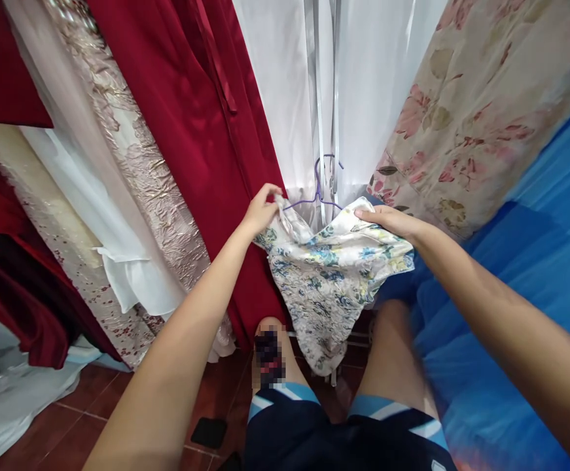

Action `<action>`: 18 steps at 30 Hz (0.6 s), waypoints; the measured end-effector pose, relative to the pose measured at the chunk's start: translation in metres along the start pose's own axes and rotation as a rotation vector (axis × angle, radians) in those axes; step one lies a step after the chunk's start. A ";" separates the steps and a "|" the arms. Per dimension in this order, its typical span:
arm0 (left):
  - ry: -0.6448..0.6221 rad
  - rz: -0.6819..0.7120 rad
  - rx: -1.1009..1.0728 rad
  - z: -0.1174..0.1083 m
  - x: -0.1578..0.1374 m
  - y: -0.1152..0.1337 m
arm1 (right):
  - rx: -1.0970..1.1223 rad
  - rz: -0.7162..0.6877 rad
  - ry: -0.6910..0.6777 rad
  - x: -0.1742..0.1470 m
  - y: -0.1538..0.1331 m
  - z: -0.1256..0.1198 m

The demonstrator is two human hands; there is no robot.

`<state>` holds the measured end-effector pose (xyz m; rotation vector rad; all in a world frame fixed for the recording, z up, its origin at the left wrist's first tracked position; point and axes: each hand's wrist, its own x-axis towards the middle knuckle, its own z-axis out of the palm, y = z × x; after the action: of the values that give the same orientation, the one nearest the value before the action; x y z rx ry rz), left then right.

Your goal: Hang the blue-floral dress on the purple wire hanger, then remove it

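A white dress with a blue and yellow floral print (pixel 321 281) hangs in front of me on a purple hanger (pixel 318 186). My left hand (pixel 264 208) pinches the dress at its left shoulder, beside one end of the hanger. At the opposite shoulder my right hand (pixel 385 219) grips the cloth, thumb on top and the other fingers hidden beneath it. Between the hands the neckline sags in a V, and the skirt narrows downward above my knees. The hanger's hook stands free in front of white straps (pixel 336 98).
Red cloth (pixel 201 131) and a shiny embossed pale garment (pixel 152 190) hang at left. White fabric (pixel 279 78) is behind the hanger. A pink-flowered garment (pixel 466 137) and blue fabric (pixel 505 314) crowd the right. A dark flat object (pixel 209 432) lies on the tiled floor (pixel 81 418).
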<state>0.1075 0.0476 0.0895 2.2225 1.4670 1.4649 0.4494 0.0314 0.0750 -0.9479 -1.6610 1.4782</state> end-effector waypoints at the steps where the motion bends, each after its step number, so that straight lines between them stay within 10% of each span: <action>1: -0.046 0.039 -0.054 0.004 0.000 0.004 | -0.052 -0.041 0.004 -0.004 0.003 0.000; 10: 0.066 -0.009 0.140 0.004 -0.057 -0.011 | -0.431 -0.475 0.648 -0.048 0.072 -0.022; 18: 0.248 -0.100 0.282 0.001 -0.076 -0.018 | -0.333 -0.664 0.812 -0.026 -0.007 0.027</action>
<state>0.0905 0.0005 0.0297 2.1327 1.9415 1.6392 0.4378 -0.0051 0.0786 -0.8700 -1.3900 0.2980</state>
